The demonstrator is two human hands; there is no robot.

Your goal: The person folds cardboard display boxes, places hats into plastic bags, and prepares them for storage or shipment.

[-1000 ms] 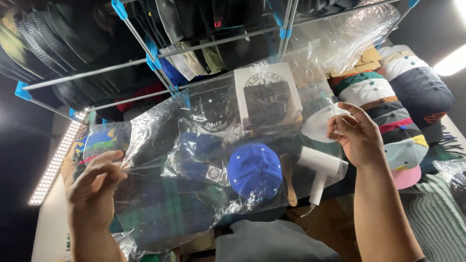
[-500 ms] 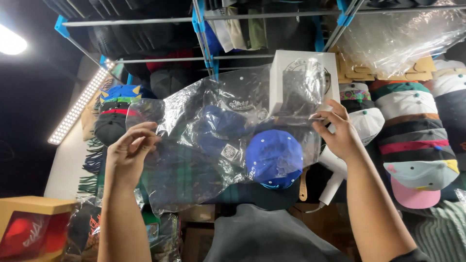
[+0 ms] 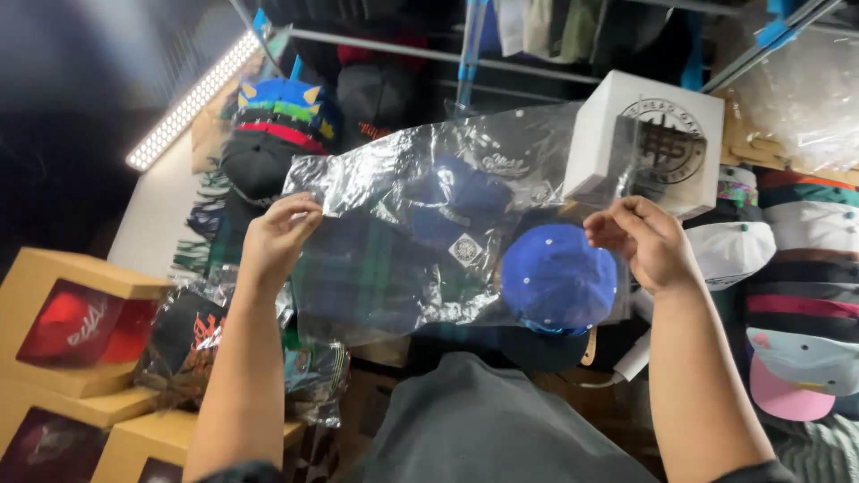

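Mid-frame, left hand (image 3: 273, 234) and right hand (image 3: 646, 240) each pinch an edge of the crinkled clear plastic bag (image 3: 429, 224), stretched flat before a round blue cap (image 3: 557, 277).

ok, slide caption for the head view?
Both hands, left hand and right hand, hold a clear plastic bag stretched before stacked caps.

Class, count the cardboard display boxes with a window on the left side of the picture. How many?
3: the top box, one below it, one beside that. Others may be hidden.
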